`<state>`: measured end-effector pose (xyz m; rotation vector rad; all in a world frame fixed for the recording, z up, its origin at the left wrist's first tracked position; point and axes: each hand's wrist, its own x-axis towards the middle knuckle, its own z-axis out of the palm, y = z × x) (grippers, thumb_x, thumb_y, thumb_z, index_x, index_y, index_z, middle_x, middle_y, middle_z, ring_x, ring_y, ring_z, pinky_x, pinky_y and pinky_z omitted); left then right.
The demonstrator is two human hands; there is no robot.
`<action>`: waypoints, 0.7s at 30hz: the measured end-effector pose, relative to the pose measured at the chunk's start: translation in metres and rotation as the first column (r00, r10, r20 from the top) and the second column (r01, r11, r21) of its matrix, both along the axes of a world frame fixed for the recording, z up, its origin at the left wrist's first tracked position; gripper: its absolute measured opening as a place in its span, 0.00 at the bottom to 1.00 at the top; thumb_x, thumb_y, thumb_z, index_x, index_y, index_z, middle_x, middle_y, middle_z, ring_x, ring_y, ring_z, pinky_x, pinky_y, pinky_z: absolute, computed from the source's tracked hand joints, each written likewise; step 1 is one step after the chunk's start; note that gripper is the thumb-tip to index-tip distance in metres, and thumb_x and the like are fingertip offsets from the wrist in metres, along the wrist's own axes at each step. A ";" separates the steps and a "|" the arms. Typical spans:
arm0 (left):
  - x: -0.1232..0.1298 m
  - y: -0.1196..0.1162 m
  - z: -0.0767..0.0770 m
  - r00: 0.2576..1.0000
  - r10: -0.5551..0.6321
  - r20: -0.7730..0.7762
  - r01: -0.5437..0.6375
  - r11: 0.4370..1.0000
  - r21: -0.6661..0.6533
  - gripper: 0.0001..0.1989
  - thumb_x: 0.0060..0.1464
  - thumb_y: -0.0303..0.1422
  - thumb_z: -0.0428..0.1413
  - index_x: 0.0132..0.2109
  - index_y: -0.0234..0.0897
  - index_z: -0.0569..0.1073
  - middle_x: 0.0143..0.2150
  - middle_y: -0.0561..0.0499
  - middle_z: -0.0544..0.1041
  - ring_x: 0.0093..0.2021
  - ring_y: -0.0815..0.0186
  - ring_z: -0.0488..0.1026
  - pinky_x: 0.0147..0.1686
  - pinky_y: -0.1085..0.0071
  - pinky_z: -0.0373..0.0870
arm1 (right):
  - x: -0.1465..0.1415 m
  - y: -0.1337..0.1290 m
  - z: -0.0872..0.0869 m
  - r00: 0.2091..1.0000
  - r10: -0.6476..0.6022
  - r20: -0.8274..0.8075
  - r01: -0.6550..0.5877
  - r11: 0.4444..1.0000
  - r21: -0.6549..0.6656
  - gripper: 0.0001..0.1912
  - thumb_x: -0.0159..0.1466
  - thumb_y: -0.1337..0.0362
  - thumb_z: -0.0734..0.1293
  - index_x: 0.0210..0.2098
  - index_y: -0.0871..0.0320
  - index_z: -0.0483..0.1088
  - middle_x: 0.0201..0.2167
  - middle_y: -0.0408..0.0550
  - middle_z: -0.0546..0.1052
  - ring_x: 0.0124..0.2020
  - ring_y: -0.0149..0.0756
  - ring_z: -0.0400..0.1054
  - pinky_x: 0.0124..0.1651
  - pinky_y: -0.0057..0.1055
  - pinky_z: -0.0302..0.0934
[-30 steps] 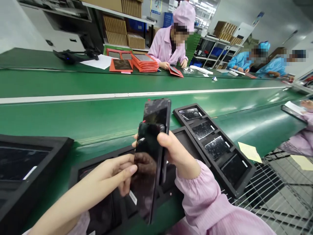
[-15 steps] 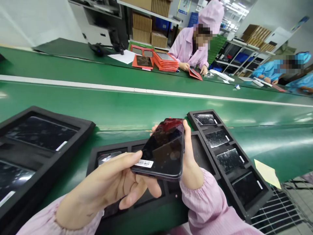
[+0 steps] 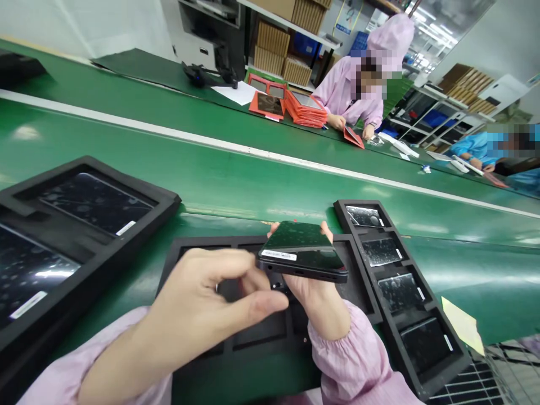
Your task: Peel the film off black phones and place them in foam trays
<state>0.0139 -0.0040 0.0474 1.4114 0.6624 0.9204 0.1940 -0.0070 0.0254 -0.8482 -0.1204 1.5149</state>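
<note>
A black smartphone (image 3: 301, 242) with a white barcode label at its near left corner lies screen up, nearly level, in my right hand (image 3: 312, 289). That hand supports it from below, with fingertips showing at the far edge. My left hand (image 3: 211, 301) is beside the phone's near left corner, fingers bent and thumb held apart from them, gripping nothing I can see. Whether its fingertips touch the phone is unclear. Below both hands lies a black foam tray (image 3: 264, 333) with rectangular pockets, partly hidden by my hands.
On the right, a long black tray (image 3: 373, 287) holds several labelled phones. Another phone tray (image 3: 169, 197) stands on the left. A yellow paper (image 3: 463, 326) lies by a wire rack (image 3: 468, 379). Across the green bench, a co-worker (image 3: 337, 84) handles a red sleeve beside stacked red sleeves (image 3: 306, 109).
My left hand has let go of the phone's near left corner and turned over. In my right hand the phone has tilted flatter, showing its bottom edge. The view has shifted slightly.
</note>
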 end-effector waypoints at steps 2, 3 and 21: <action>-0.001 0.005 -0.003 0.951 0.293 -0.098 -0.253 0.921 0.295 0.21 0.50 0.51 0.71 0.28 0.41 0.76 0.22 0.59 0.74 0.23 0.73 0.69 0.25 0.78 0.66 | 0.000 -0.002 -0.001 0.998 0.030 0.059 -0.032 0.999 0.021 0.25 0.54 0.40 0.77 0.33 0.56 0.78 0.33 0.47 0.83 0.42 0.43 0.79 0.51 0.37 0.77; -0.001 0.007 -0.003 0.922 0.370 -0.112 -0.301 0.869 0.393 0.21 0.49 0.53 0.71 0.32 0.43 0.77 0.27 0.59 0.76 0.27 0.72 0.71 0.27 0.78 0.68 | -0.001 -0.002 -0.002 0.995 0.056 0.083 -0.059 0.998 0.031 0.26 0.52 0.40 0.78 0.34 0.56 0.78 0.34 0.48 0.83 0.44 0.46 0.79 0.52 0.41 0.77; -0.033 0.027 0.012 0.923 0.370 0.103 -0.379 0.831 0.408 0.23 0.62 0.56 0.59 0.33 0.41 0.76 0.25 0.50 0.74 0.30 0.64 0.75 0.28 0.69 0.75 | -0.027 -0.001 -0.041 0.871 0.482 -0.097 -0.492 0.856 -0.160 0.29 0.48 0.50 0.80 0.40 0.66 0.78 0.30 0.46 0.80 0.31 0.35 0.75 0.40 0.32 0.75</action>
